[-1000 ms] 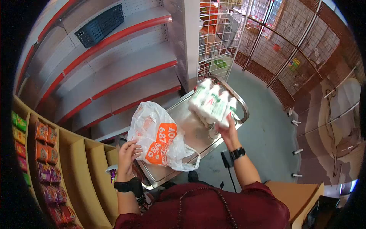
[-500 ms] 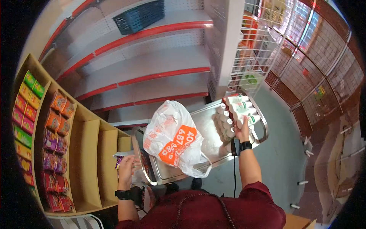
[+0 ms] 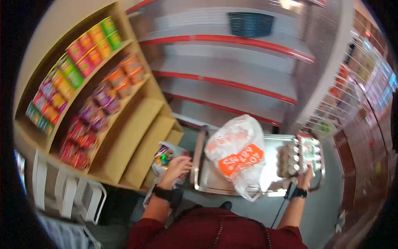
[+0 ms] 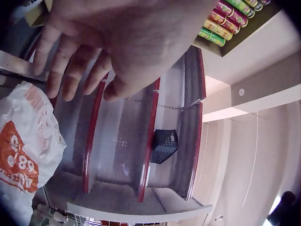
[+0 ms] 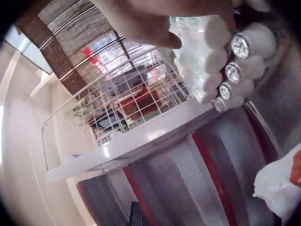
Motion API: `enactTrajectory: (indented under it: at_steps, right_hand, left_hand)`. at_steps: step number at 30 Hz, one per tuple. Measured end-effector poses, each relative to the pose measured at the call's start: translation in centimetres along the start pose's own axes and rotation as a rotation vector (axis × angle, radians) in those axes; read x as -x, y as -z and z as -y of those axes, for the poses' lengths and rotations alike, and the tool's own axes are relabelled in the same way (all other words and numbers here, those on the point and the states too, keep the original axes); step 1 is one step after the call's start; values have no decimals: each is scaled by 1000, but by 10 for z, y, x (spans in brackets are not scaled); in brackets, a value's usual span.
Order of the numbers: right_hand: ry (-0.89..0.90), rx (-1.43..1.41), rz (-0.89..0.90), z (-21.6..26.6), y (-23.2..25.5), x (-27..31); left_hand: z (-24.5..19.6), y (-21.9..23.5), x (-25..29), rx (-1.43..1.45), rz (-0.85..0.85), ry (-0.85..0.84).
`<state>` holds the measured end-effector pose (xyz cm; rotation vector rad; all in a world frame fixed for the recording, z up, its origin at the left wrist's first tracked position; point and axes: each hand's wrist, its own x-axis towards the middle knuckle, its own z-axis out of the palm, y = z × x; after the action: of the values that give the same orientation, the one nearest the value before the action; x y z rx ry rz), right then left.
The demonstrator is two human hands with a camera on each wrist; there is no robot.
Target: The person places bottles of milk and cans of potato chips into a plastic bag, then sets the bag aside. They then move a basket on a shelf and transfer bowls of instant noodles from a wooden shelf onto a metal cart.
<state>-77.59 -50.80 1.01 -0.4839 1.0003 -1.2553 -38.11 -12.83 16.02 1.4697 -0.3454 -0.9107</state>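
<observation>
My right hand (image 3: 306,178) grips the near end of a white bottle pack (image 3: 310,153), which lies on its side at the right end of a metal cart (image 3: 269,193). In the right wrist view, the thumb and fingers of my right hand (image 5: 183,14) span the pack (image 5: 197,56). Beside it stand several foil-capped bottles (image 3: 287,159). My left hand (image 3: 177,168) is empty beside the cart's left end, near a small bag of snacks (image 3: 163,155). Relaxed fingers show on my left hand (image 4: 113,42) in the left wrist view. A large white bag (image 3: 238,141) sits on the cart.
A wooden shelf (image 3: 137,141) with colourful packets (image 3: 110,97) curves along the left. Behind the cart is a grey shelf with red edges (image 3: 248,87), holding a dark basket (image 3: 251,25). Wire mesh (image 3: 338,97) stands at the right, and white racks (image 3: 68,193) at lower left.
The bottle pack, held above the cart a second ago, is down beside the other bottles with my right hand on it. My left hand has left the large bag. The view has swung left.
</observation>
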Motion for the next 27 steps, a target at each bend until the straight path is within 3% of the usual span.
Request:
enactTrajectory:
  at_steps: [1,2,3,5,6,7,8,9,11,13,14,16,17,19,20,22,23,24,25,26,27]
  right_hand:
    - [196,260,19,-4,0,6]
    - [287,368,-59,-3,-31,37]
    - [385,469,-136,-10,-59,64]
    - [522,610,245,-55,-51,59]
    - [565,812,357,-71,-62,91]
    - [842,1117,398,-131,-32,58]
    - [858,1325,511,-140,-49,112]
    - [630,1571,658,-144,-74,151]
    - [392,1740,660,-180,-71,172]
    - [169,1551,871,-192,-65,182]
    - [175,1549,885,-202,-60,177]
    - [278,1601,749,-229,-46,150]
    - [448,1462,769,-238,-42,137]
    - [467,1915,679,-170,-122,215]
    - [524,1653,549,-193,-104,169]
    - [635,1177,381,-205,-88,104]
    - [697,969,336,-197,-102,97]
    - [937,912,336,-184,-135,130]
    - [681,1182,326,-153,-159,161]
    - [422,1045,309,-113,-199,225]
    - [856,1613,559,-138,-180,184]
  left_hand:
    - [6,5,0,-43,-31,-7]
    - [6,11,-1,-86,-30,42]
    - [24,26,-7,-12,39,-17]
    - [13,29,4,-118,-20,36]
    - [16,36,10,-125,-35,19]
    - [16,44,16,-91,-32,5]
    - [16,54,24,-76,-45,0]
    - [16,63,32,-63,-54,-5]
    - [19,86,50,-49,-123,-14]
    - [26,114,72,-41,-179,-14]
    - [30,128,84,-23,-229,-50]
    - [25,150,110,28,-296,-86]
    - [24,162,120,26,-303,-92]
    - [30,180,139,65,-379,-19]
    - [35,188,147,132,-353,-110]
    - [41,203,151,150,-373,-71]
    - [42,207,150,164,-397,-34]
    - [31,203,154,137,-387,-40]
    - [39,209,150,187,-349,-58]
    - [36,207,148,157,-346,-41]
    - [31,205,142,123,-338,-32]
